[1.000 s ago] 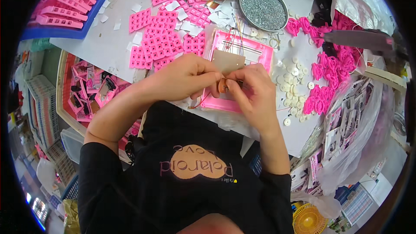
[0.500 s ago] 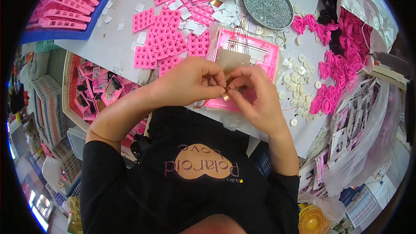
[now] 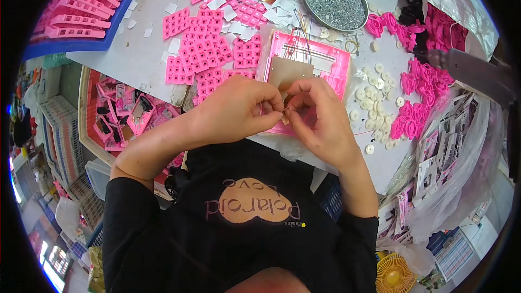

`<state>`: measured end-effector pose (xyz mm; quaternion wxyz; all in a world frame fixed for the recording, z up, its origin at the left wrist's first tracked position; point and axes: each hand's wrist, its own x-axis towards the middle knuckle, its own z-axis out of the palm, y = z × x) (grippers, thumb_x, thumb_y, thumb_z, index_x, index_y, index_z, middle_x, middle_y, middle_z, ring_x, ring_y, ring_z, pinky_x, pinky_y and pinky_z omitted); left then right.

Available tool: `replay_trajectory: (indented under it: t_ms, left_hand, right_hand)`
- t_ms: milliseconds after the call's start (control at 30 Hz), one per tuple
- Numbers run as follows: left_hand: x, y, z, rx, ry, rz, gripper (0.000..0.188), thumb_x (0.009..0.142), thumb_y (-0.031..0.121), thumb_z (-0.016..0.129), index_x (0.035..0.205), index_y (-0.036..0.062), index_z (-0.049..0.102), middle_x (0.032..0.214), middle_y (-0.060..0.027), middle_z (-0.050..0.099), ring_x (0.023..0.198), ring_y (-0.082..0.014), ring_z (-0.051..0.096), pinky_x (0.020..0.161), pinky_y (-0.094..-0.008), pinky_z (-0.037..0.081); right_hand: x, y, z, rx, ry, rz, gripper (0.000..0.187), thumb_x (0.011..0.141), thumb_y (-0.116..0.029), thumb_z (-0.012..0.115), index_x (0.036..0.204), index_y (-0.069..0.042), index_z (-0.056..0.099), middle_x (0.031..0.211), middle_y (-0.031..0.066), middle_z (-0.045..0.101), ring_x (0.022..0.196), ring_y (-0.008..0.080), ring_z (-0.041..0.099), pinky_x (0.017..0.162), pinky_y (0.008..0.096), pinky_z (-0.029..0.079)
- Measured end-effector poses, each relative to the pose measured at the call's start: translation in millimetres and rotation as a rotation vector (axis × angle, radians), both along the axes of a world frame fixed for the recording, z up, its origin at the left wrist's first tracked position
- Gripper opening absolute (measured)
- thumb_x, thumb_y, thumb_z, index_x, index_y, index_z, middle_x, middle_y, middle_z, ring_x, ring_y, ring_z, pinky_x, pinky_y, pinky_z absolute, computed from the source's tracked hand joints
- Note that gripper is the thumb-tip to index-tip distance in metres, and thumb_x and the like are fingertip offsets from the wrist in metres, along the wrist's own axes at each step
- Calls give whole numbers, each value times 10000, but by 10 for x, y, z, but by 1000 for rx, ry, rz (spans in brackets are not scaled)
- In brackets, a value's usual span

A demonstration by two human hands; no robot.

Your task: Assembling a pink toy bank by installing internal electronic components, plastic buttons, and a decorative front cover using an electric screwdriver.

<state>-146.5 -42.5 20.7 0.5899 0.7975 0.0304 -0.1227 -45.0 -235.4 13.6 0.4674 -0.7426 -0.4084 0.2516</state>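
Note:
My left hand [image 3: 247, 107] and my right hand [image 3: 320, 116] meet fingertip to fingertip over the near side of a pink plastic housing [image 3: 339, 70]. Both are closed in a pinch on a small copper-coloured strip [image 3: 285, 121], mostly covered by the fingers. Just beyond my fingers a brown circuit board [image 3: 291, 70] lies on the housing. Several thin coloured wires [image 3: 302, 35] rise from the board's far side. Part of the housing is hidden under my hands.
Pink button sheets [image 3: 203, 54] lie left of the housing, white discs [image 3: 374, 103] and pink loop-shaped parts [image 3: 415, 89] to its right. A round tray of screws [image 3: 337, 2] stands at the back. A dark grey tool-like object [image 3: 472, 73] juts in from the right.
The dark grey object at the right reaches further in over the pink parts. My fingers have shifted slightly around the strip, less of which shows. The whole view has moved a little.

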Motion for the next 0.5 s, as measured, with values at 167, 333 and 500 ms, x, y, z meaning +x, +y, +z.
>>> replay_trajectory:
  t_ms: [167,333,500]
  left_hand:
    - [-18,-30,-56,103,-90,-8,103,866,55,683,946,-9,677,719,-53,656,608,-78,568,562,-262,448]
    - [10,87,62,-1,37,62,99,846,48,690,931,0,675,714,-41,663,581,-65,542,543,-253,426]
    - [-6,44,25,7,-21,20,88,851,52,695,915,-2,669,699,-20,640,577,-48,522,538,-245,414]
  right_hand:
    - [-35,17,38,-33,80,-35,303,803,19,676,1078,-47,568,854,101,637,834,286,605,753,406,465]
    - [-13,-45,-30,-12,225,-85,302,817,10,680,1095,-38,575,862,92,607,809,235,623,660,350,496]
    - [-17,-21,9,-22,188,-71,294,815,2,691,1084,-30,576,883,84,599,767,204,618,622,322,497]
